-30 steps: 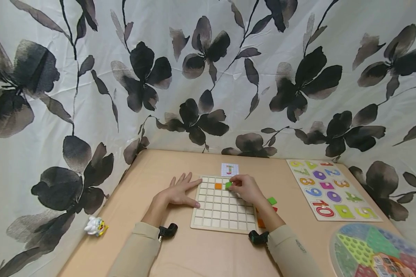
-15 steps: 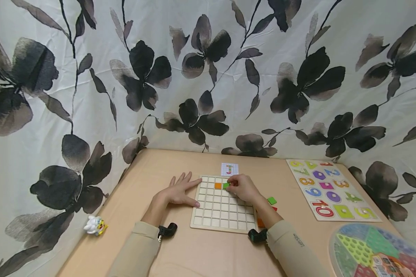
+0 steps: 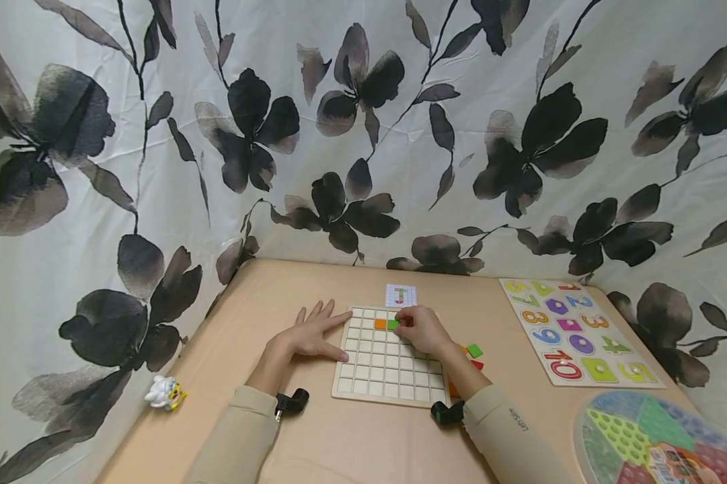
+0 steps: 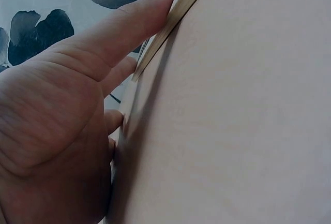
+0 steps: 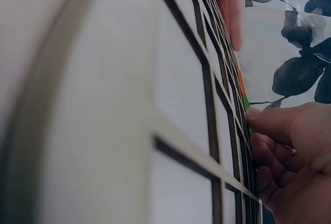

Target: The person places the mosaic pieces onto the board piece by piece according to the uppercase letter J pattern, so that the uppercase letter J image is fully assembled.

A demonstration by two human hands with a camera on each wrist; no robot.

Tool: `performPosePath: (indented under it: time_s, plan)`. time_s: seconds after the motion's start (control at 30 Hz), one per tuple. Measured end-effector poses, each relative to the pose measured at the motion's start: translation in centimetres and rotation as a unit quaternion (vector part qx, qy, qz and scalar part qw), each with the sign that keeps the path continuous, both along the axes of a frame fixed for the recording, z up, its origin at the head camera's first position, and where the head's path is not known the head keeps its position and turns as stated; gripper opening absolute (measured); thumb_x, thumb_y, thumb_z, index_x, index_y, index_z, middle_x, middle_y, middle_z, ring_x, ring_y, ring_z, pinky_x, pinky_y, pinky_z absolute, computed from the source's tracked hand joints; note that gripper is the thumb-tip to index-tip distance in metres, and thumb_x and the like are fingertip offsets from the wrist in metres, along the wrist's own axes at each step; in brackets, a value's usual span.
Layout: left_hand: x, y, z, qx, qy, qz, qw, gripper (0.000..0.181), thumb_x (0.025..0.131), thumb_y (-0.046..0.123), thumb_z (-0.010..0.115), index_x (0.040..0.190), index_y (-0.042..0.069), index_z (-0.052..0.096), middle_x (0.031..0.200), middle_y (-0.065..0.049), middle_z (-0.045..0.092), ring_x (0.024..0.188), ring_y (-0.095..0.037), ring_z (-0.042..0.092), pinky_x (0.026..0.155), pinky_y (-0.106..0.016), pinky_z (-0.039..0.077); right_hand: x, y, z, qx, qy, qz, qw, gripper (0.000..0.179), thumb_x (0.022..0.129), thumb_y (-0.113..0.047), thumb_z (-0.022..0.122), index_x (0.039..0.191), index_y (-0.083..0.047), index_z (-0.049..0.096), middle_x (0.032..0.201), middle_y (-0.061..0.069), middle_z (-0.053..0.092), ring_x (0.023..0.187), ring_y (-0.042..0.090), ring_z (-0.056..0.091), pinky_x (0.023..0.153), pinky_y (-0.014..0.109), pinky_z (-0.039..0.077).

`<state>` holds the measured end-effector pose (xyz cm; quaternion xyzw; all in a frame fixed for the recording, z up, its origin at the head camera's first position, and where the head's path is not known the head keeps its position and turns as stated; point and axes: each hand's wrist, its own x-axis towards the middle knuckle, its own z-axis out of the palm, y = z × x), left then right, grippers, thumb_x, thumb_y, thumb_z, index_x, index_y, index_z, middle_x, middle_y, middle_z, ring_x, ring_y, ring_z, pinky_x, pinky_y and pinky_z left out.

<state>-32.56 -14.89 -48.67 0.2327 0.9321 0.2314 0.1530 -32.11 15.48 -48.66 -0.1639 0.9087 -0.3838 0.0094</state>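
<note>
A wooden grid board (image 3: pixel 376 376) with pale square cells lies on the table. In its second row sits an orange square tile (image 3: pixel 380 324), with a green square tile (image 3: pixel 391 325) directly to its right. My right hand (image 3: pixel 425 331) has its fingertips on the green tile, pinching it at the board; its other fingers are curled. The right wrist view shows the thumb (image 5: pixel 274 123) at the green edge, low over the cells. Fingers spread, my left hand (image 3: pixel 309 336) rests along the board's left side, its thumb (image 4: pixel 139 22) on the wooden rim in the left wrist view.
A small pattern card (image 3: pixel 401 296) lies behind the board. Loose tiles, including a green one (image 3: pixel 475 351), lie right of it, partly behind the right forearm. Further right are a number puzzle board (image 3: pixel 571 336) and a round game board (image 3: pixel 654 437). A small white toy (image 3: pixel 166 392) stands left.
My right hand has shifted slightly left with the green tile, which now sits flatter beside the orange tile. My left hand stays in place on the board's edge.
</note>
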Motion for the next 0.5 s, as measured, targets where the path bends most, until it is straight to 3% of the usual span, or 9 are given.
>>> performPosePath:
  time_s: [0.5]
  plan:
    - [0.25, -0.08, -0.11, 0.002, 0.007, 0.001, 1.0, 0.106, 0.077, 0.066, 0.082, 0.164, 0.035, 0.032, 0.176, -0.017, 0.001, 0.162, -0.042, -0.008, 0.125, -0.069, -0.011, 0.4, 0.04, -0.27, -0.001, 0.01, -0.001, 0.9999, 0.023, 0.092, -0.007, 0.078, 0.113, 0.001, 0.075, 0.085, 0.002, 0.065, 0.077, 0.015, 0.055, 0.071, 0.03, 0.047]
